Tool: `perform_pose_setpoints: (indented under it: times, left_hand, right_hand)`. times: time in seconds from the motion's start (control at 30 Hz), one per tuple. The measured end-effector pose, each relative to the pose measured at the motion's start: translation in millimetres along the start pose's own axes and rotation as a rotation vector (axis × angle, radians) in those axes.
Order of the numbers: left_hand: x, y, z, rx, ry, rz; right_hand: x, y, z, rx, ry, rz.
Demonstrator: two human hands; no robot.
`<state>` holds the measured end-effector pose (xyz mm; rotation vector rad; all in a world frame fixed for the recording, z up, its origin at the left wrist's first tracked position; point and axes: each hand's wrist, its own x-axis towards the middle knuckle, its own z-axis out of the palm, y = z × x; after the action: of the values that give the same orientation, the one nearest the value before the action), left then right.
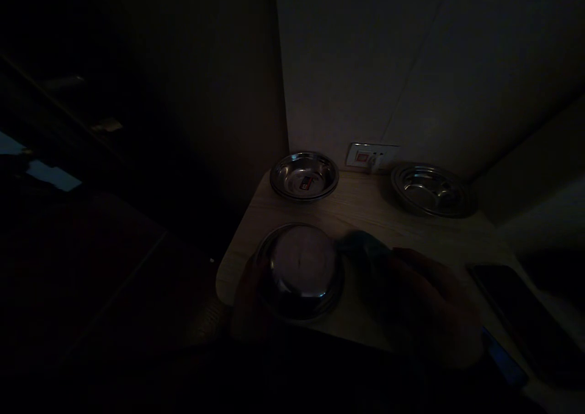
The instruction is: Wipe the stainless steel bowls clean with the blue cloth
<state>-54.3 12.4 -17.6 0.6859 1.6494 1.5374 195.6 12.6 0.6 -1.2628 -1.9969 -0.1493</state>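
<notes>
In the dim light, my left hand (249,301) grips the left rim of a shiny steel bowl (304,261), whose flat base faces up towards me. On the right, my right hand (439,307) is closed round a dark teal cloth (365,246). The cloth reaches close to the bowl's right side; whether it touches is too dark to tell. Behind them, a stack of steel bowls (304,177) stands upright with a red and black sticker inside the top one. More stacked steel bowls (432,189) stand at the back right.
All this is on a light wooden table (365,203) with a rounded left corner. A switch and socket plate (372,156) is on the wall behind. A dark flat slab (521,316) lies at the right, with a phone-like object (505,359) beside my right wrist.
</notes>
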Motion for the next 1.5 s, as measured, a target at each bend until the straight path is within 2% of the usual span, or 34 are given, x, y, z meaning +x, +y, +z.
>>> perform_pose_setpoints:
  times: [0.1, 0.17, 0.3, 0.4, 0.5, 0.63, 0.8, 0.9, 1.17, 1.37, 1.5]
  left_hand:
    - [0.7, 3.8, 2.2, -0.015, -0.096, -0.032]
    - [1.3, 5.4, 2.8, -0.010, -0.135, -0.060]
    - [1.0, 6.3, 1.9, 0.025, -0.084, -0.136]
    - [-0.5, 7.4, 1.2, 0.042, -0.047, -0.121]
    - [-3.1, 9.0, 2.8, 0.049, -0.039, -0.097]
    - [-6.5, 8.4, 8.7, 0.056, 0.008, -0.070]
    - [-6.0, 10.8, 18.8, 0.133, 0.062, -0.083]
    - [-4.2, 13.6, 24.4, 0.201, 0.088, -0.056]
    - [-1.0, -1.1, 30.4, 0.196, 0.084, 0.085]
    - [0.7, -8.0, 31.3, 0.125, 0.090, 0.065]
    - [1.5, -9.5, 31.1, 0.122, 0.140, 0.066]
  right_hand:
    - [3.4, -4.8, 0.7, -0.151, -0.003, -0.086]
    - [2.9, -20.9, 9.2, -0.134, -0.040, -0.145]
    - [-2.6, -60.1, 28.2, 0.108, -0.090, -0.100]
    - [-6.4, -72.6, 29.6, 0.284, -0.126, -0.022]
    - [-8.3, -69.3, 23.8, 0.371, -0.209, -0.030]
    - [-7.5, -58.6, 20.1, 0.321, -0.259, -0.094]
    - [-1.9, -51.9, 19.3, 0.272, -0.234, -0.119]
    - [0.4, -50.1, 18.0, 0.269, -0.267, -0.106]
    - [4.1, -47.9, 22.8, 0.276, -0.217, -0.057]
    - [7.7, -55.4, 25.9, 0.168, -0.187, -0.114]
    - [12.6, -60.9, 29.0, 0.116, -0.206, -0.146]
